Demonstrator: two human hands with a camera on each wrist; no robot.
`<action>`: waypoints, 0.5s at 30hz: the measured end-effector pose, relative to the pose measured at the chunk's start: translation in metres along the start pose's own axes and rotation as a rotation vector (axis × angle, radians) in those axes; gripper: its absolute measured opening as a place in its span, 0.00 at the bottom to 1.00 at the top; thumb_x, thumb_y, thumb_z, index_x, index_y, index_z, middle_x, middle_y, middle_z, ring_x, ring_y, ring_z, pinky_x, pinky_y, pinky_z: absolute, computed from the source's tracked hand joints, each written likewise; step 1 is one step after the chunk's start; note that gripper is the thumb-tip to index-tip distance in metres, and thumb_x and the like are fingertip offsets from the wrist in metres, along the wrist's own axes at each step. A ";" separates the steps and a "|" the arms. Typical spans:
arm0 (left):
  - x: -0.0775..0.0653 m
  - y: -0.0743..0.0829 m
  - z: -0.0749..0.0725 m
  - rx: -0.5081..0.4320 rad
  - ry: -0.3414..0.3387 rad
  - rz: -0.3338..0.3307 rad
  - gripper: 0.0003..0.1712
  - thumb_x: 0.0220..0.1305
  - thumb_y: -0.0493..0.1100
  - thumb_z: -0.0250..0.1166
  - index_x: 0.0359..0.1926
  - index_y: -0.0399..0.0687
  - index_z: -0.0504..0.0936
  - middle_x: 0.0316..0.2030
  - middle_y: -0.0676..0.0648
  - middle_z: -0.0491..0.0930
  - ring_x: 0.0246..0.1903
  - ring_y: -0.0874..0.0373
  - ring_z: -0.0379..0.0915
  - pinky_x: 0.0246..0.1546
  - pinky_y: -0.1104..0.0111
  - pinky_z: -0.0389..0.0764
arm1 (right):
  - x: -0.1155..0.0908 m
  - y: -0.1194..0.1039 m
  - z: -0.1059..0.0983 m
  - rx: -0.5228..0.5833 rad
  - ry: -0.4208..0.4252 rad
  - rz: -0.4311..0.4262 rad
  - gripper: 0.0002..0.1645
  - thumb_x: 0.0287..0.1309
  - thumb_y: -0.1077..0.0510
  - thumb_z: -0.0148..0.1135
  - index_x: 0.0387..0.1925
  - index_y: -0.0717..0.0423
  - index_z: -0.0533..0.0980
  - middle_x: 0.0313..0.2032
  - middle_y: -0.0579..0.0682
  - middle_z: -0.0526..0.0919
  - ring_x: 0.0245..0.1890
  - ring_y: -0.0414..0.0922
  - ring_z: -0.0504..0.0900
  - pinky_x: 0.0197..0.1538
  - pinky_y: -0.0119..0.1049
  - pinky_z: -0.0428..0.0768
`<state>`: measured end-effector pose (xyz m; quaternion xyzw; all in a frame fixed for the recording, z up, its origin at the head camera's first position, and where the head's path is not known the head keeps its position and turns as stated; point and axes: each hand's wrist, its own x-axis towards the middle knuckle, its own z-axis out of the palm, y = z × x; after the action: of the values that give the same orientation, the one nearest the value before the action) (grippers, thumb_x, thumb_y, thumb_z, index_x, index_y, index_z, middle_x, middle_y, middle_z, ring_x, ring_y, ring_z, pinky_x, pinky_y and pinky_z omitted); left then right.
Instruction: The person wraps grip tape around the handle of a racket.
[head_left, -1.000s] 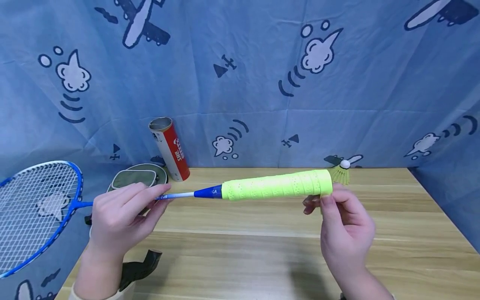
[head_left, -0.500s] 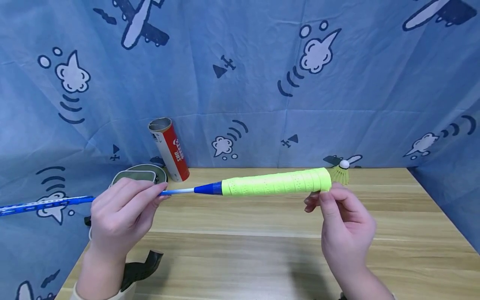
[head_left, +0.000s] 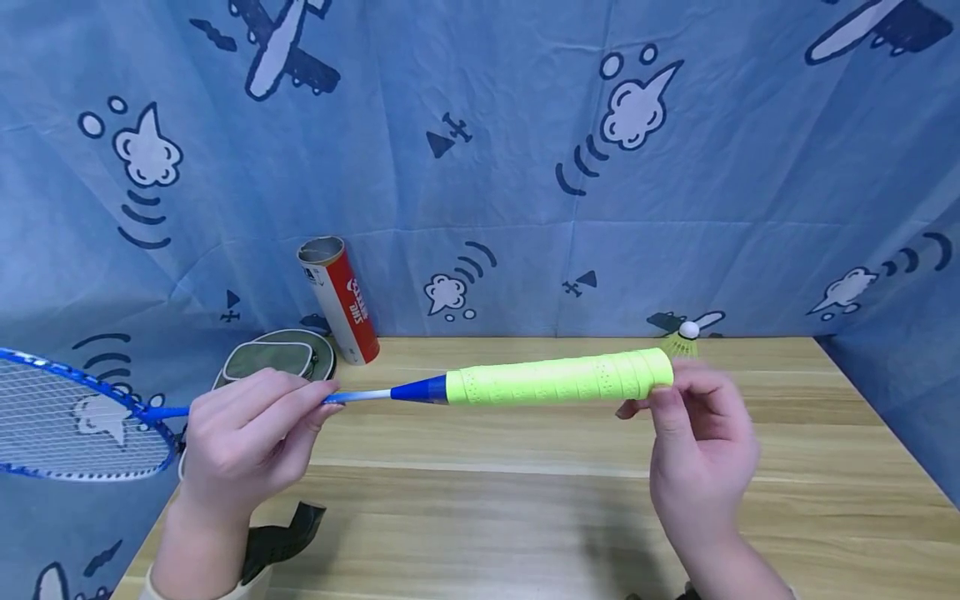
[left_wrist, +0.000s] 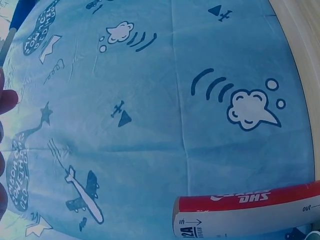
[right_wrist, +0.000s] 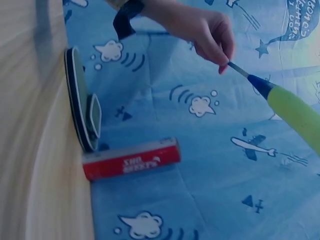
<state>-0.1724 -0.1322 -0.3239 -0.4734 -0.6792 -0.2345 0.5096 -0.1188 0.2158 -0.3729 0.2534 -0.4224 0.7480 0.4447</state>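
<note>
A blue badminton racket (head_left: 420,389) is held up level over the table in the head view. Its handle is wrapped in neon-yellow grip tape (head_left: 555,377). My left hand (head_left: 251,429) pinches the racket's thin shaft between thumb and fingers, and the strung racket head (head_left: 75,425) lies beyond it at far left. At the butt end, my right hand (head_left: 705,450) pinches the grip tape at the handle's lower edge, its thumb in front. The right wrist view shows the left hand (right_wrist: 212,37) on the shaft and the yellow handle (right_wrist: 297,112) running off to the right.
A red and white shuttlecock tube (head_left: 341,300) stands at the table's back left, beside a dark green case (head_left: 277,354). Behind the right hand sits a yellow shuttlecock (head_left: 684,337). A blue printed curtain (head_left: 495,167) hangs behind the wooden table (head_left: 465,508).
The racket has turned about its shaft: its head went from broad face to edge-on, then to a slanted face. The right hand and butt end have shifted slightly right.
</note>
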 end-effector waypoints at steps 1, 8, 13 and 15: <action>0.000 0.001 -0.001 -0.007 -0.007 0.002 0.23 0.74 0.49 0.64 0.29 0.34 0.89 0.20 0.46 0.81 0.15 0.57 0.68 0.16 0.71 0.74 | 0.003 0.000 0.001 0.028 -0.018 -0.016 0.11 0.60 0.82 0.58 0.44 0.84 0.69 0.43 0.67 0.83 0.41 0.55 0.85 0.44 0.38 0.86; 0.001 0.003 0.000 0.015 -0.104 -0.023 0.21 0.75 0.49 0.62 0.31 0.38 0.89 0.21 0.49 0.81 0.16 0.60 0.66 0.16 0.73 0.73 | 0.012 -0.003 -0.004 -0.145 -0.120 -0.031 0.15 0.63 0.80 0.58 0.50 0.89 0.72 0.45 0.65 0.88 0.48 0.52 0.87 0.50 0.31 0.83; 0.000 0.005 0.004 0.042 -0.181 -0.042 0.21 0.77 0.50 0.60 0.34 0.41 0.89 0.23 0.51 0.81 0.17 0.61 0.69 0.19 0.72 0.76 | 0.006 -0.003 -0.013 -0.261 -0.039 0.053 0.13 0.62 0.81 0.58 0.47 0.89 0.75 0.43 0.59 0.90 0.43 0.47 0.88 0.47 0.27 0.83; 0.000 0.005 0.005 0.051 -0.191 -0.043 0.21 0.77 0.51 0.60 0.34 0.42 0.89 0.23 0.51 0.80 0.17 0.61 0.69 0.18 0.72 0.75 | 0.005 -0.002 -0.016 -0.268 -0.012 0.073 0.12 0.62 0.82 0.57 0.47 0.88 0.75 0.42 0.59 0.90 0.41 0.46 0.88 0.46 0.27 0.84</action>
<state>-0.1703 -0.1259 -0.3271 -0.4657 -0.7404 -0.1817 0.4493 -0.1193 0.2323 -0.3764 0.1807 -0.5304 0.6990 0.4443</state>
